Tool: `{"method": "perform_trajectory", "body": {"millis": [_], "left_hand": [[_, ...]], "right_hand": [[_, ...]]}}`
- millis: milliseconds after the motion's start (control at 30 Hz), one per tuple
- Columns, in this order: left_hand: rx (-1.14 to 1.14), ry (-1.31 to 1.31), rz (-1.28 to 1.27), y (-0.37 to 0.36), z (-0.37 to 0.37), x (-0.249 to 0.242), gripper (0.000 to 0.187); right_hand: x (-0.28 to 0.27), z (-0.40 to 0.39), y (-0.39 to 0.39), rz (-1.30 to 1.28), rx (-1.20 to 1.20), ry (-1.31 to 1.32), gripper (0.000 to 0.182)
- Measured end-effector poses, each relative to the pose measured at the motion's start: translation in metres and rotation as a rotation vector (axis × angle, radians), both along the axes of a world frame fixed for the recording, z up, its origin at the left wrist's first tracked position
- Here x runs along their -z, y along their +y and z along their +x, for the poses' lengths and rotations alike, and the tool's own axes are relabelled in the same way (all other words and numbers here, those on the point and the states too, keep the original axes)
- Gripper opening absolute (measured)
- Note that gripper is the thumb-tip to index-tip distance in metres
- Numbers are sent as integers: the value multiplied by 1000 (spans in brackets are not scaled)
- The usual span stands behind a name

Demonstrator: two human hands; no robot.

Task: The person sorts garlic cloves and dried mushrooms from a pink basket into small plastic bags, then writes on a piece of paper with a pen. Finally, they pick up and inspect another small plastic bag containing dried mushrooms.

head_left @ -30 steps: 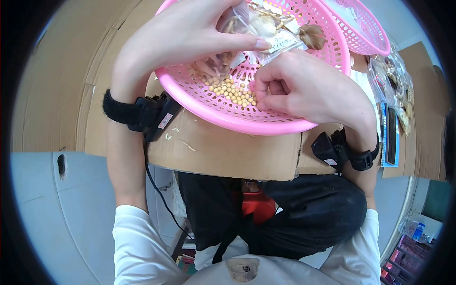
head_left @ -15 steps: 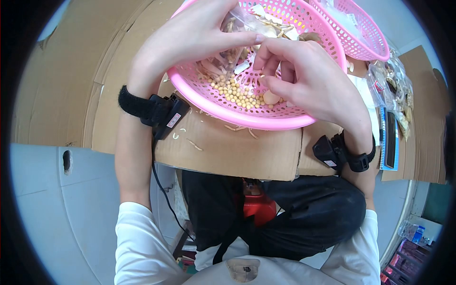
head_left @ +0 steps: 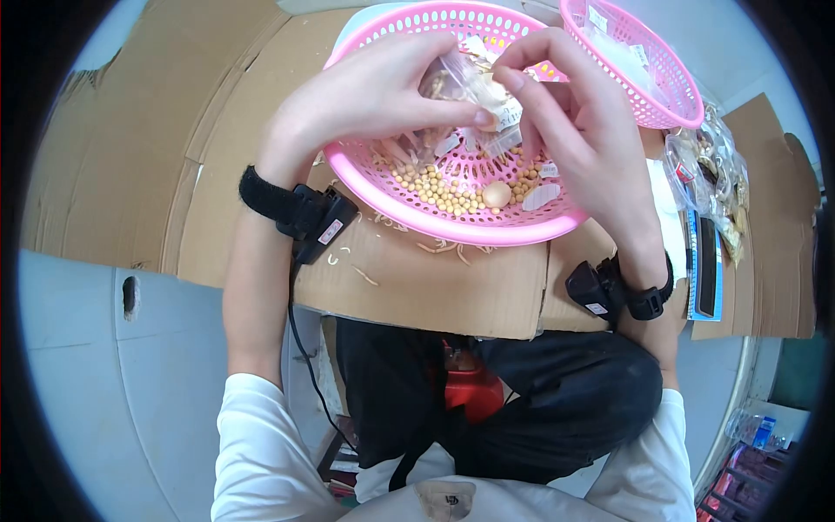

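My left hand is closed on a clear plastic bag, thumb across its side, over the pink basket. My right hand is at the bag's right, thumb and index finger pinched close together at its upper edge; what lies between them is too small to make out. In the pink basket, yellow soybeans lie along the near side with a round pale slice and an oval white piece. A white label shows on the bag.
A second pink basket with clear bags stands at the upper right. Filled plastic bags and a blue-and-black item lie at the right. Thin pale scraps lie on the cardboard at the front.
My right hand has lifted away from the beans to the bag's upper edge, uncovering the round slice and the oval piece. The bag's white label now shows more.
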State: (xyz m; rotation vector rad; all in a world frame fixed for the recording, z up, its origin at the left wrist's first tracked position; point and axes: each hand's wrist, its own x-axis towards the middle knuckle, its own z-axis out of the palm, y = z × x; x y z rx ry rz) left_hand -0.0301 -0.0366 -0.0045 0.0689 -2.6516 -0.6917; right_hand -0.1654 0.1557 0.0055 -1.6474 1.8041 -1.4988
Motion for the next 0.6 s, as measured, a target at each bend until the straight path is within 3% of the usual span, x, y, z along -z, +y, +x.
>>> {"method": "perform_trajectory", "body": {"millis": [67, 333, 400, 467, 600], "left_hand": [[28, -157, 210, 8, 2, -11, 40], [200, -104, 251, -4, -2, -2, 44], [244, -43, 210, -4, -4, 3, 49], [343, -16, 378, 1, -6, -4, 50], [329, -127, 389, -5, -4, -6, 56]], "right_hand": [[0, -3, 0, -7, 2, 2, 10], [3, -5, 2, 49, -19, 321, 11], [3, -8, 1, 68, -44, 319, 14], [1, -7, 3, 89, -62, 315, 17], [4, -3, 1, 121, -33, 192, 17]]}}
